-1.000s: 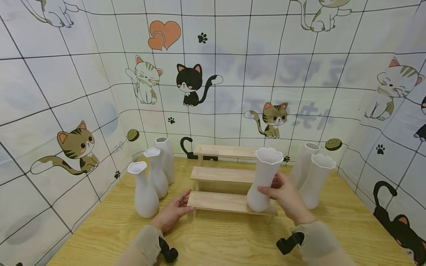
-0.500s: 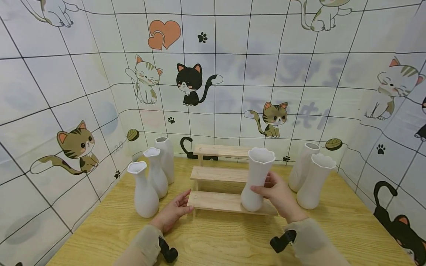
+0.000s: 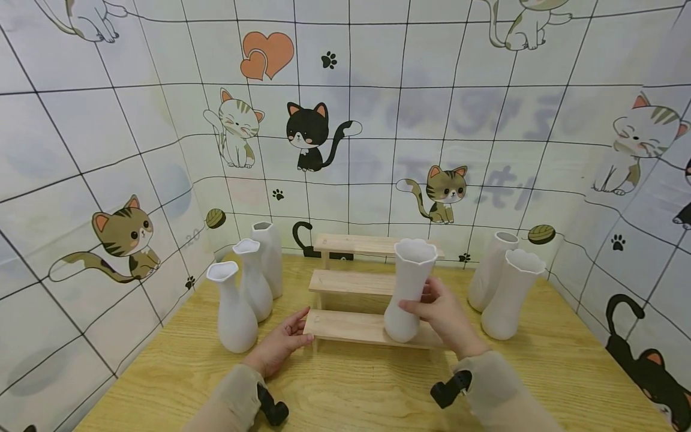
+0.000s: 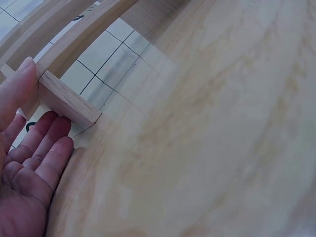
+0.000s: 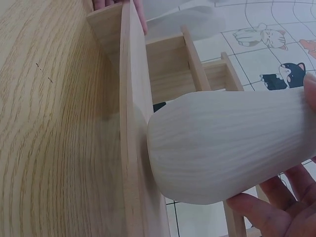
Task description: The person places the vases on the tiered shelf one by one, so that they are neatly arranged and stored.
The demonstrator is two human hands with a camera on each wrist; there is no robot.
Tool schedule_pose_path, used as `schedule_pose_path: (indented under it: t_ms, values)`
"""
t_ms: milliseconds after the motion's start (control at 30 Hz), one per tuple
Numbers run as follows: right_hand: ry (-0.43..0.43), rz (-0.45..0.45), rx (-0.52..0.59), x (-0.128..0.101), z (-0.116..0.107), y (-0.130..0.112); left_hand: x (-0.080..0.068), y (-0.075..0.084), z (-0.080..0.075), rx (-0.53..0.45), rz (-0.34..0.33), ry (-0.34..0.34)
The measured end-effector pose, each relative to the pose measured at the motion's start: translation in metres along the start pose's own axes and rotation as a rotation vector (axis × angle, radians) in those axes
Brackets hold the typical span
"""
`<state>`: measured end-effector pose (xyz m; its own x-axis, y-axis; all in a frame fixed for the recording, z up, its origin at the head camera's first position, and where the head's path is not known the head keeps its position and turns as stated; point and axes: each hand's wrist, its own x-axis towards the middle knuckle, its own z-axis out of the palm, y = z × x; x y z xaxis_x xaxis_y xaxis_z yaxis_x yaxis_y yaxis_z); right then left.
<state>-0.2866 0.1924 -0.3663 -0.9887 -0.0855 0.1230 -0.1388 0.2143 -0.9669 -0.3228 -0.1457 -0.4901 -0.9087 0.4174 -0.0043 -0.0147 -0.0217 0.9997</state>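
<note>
A three-step wooden stand [image 3: 351, 282] sits mid-table. On its lowest step [image 3: 351, 327] stands a white ribbed vase [image 3: 407, 288] with a scalloped mouth, and my right hand [image 3: 442, 315] grips its waist from the right. The right wrist view shows that vase [image 5: 227, 148] resting on the step's board [image 5: 129, 123] with my fingers [image 5: 266, 212] curled under it. My left hand [image 3: 282, 342] lies flat on the table with straight fingers touching the step's left end; in the left wrist view the fingers [image 4: 37, 158] bracket the wooden end [image 4: 66, 101].
Three white vases [image 3: 237, 300] stand in a group at the left of the wooden table [image 3: 345, 390]. Two more white vases [image 3: 507, 291] stand at the right. Cat-patterned tiled walls [image 3: 108, 150] close in the left, back and right sides.
My right hand has slid the vase leftwards along the lowest step, from near its right end towards the middle. The left hand has stayed at the step's left end.
</note>
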Motion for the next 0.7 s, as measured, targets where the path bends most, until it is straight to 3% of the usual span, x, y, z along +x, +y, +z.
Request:
schedule_pose_path:
  t_ms: [700]
  values:
    - [0.006, 0.005, -0.002, 0.0026, 0.007, 0.0033, 0.0004, -0.0007, -0.0001, 0.022, 0.005, 0.004]
